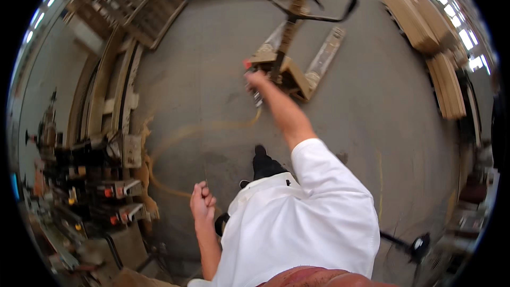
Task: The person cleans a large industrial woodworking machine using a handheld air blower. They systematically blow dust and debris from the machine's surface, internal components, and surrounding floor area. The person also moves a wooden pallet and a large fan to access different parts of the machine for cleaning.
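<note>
My right arm reaches forward, and my right hand (257, 81) is closed around an air tool (248, 66) with a red end, blurred by motion. A metal coupling (258, 99) joins it below the fist to a yellow hose (186, 129), which loops left and back toward my body. Just beyond and to the right of that hand stands a pallet jack (291, 72) with a black loop handle. My left hand (202, 201) is held low at my left side, its fingers curled. Something thin seems to stick up from them, too small to name.
On the left is a workbench or machine (122, 188) with red and yellow knobs. Behind it long boards (109, 90) and a wooden pallet (143, 8) lean. Stacked panels (419, 24) stand at the far right. A black stand (418, 245) is behind me on the right.
</note>
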Demonstrator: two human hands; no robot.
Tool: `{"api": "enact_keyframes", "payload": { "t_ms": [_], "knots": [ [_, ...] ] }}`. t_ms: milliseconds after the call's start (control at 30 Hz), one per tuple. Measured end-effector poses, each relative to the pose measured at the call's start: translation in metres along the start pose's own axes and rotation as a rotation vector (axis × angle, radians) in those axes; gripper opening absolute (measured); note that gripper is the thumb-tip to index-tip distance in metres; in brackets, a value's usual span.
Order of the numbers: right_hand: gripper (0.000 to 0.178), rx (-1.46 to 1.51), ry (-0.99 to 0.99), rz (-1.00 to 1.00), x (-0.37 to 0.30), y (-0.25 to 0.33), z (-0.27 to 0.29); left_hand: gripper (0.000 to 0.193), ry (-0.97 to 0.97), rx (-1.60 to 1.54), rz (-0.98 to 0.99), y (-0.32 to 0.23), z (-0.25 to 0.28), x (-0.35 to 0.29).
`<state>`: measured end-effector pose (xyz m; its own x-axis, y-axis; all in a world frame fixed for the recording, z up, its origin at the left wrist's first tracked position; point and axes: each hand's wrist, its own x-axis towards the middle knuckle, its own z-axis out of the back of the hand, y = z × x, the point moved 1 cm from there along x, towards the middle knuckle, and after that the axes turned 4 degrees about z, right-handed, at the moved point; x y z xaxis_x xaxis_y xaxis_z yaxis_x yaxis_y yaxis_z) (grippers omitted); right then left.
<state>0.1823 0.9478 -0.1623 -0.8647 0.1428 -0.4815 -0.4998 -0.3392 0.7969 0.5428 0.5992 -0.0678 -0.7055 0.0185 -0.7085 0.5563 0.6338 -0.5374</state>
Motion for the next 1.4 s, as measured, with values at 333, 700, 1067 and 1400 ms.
{"api": "enact_keyframes", "payload": {
  "t_ms": [333, 700, 1067, 1400],
  "knots": [
    [0.036, 0.239, 0.168, -0.203, 0.268, -0.037, 0.147, 0.029, 0.321, 0.56, -0.349, -0.114, -0.246, 0.119],
    [0.029, 0.015, 0.81, -0.222, 0.341, 0.077, -0.104, 0.026, -0.284, 0.59, -0.281, -0.168, -0.257, 0.258],
    [0.047, -0.274, 1.185, -0.278, 0.446, 0.278, -0.197, 0.02, -0.481, 0.448, -0.393, -0.291, -0.31, 0.404],
    [0.028, 0.101, 0.192, -0.163, 0.841, 0.383, 0.166, 0.023, -0.488, 0.576, -0.338, -0.415, -0.411, 0.577]
  ]
}}
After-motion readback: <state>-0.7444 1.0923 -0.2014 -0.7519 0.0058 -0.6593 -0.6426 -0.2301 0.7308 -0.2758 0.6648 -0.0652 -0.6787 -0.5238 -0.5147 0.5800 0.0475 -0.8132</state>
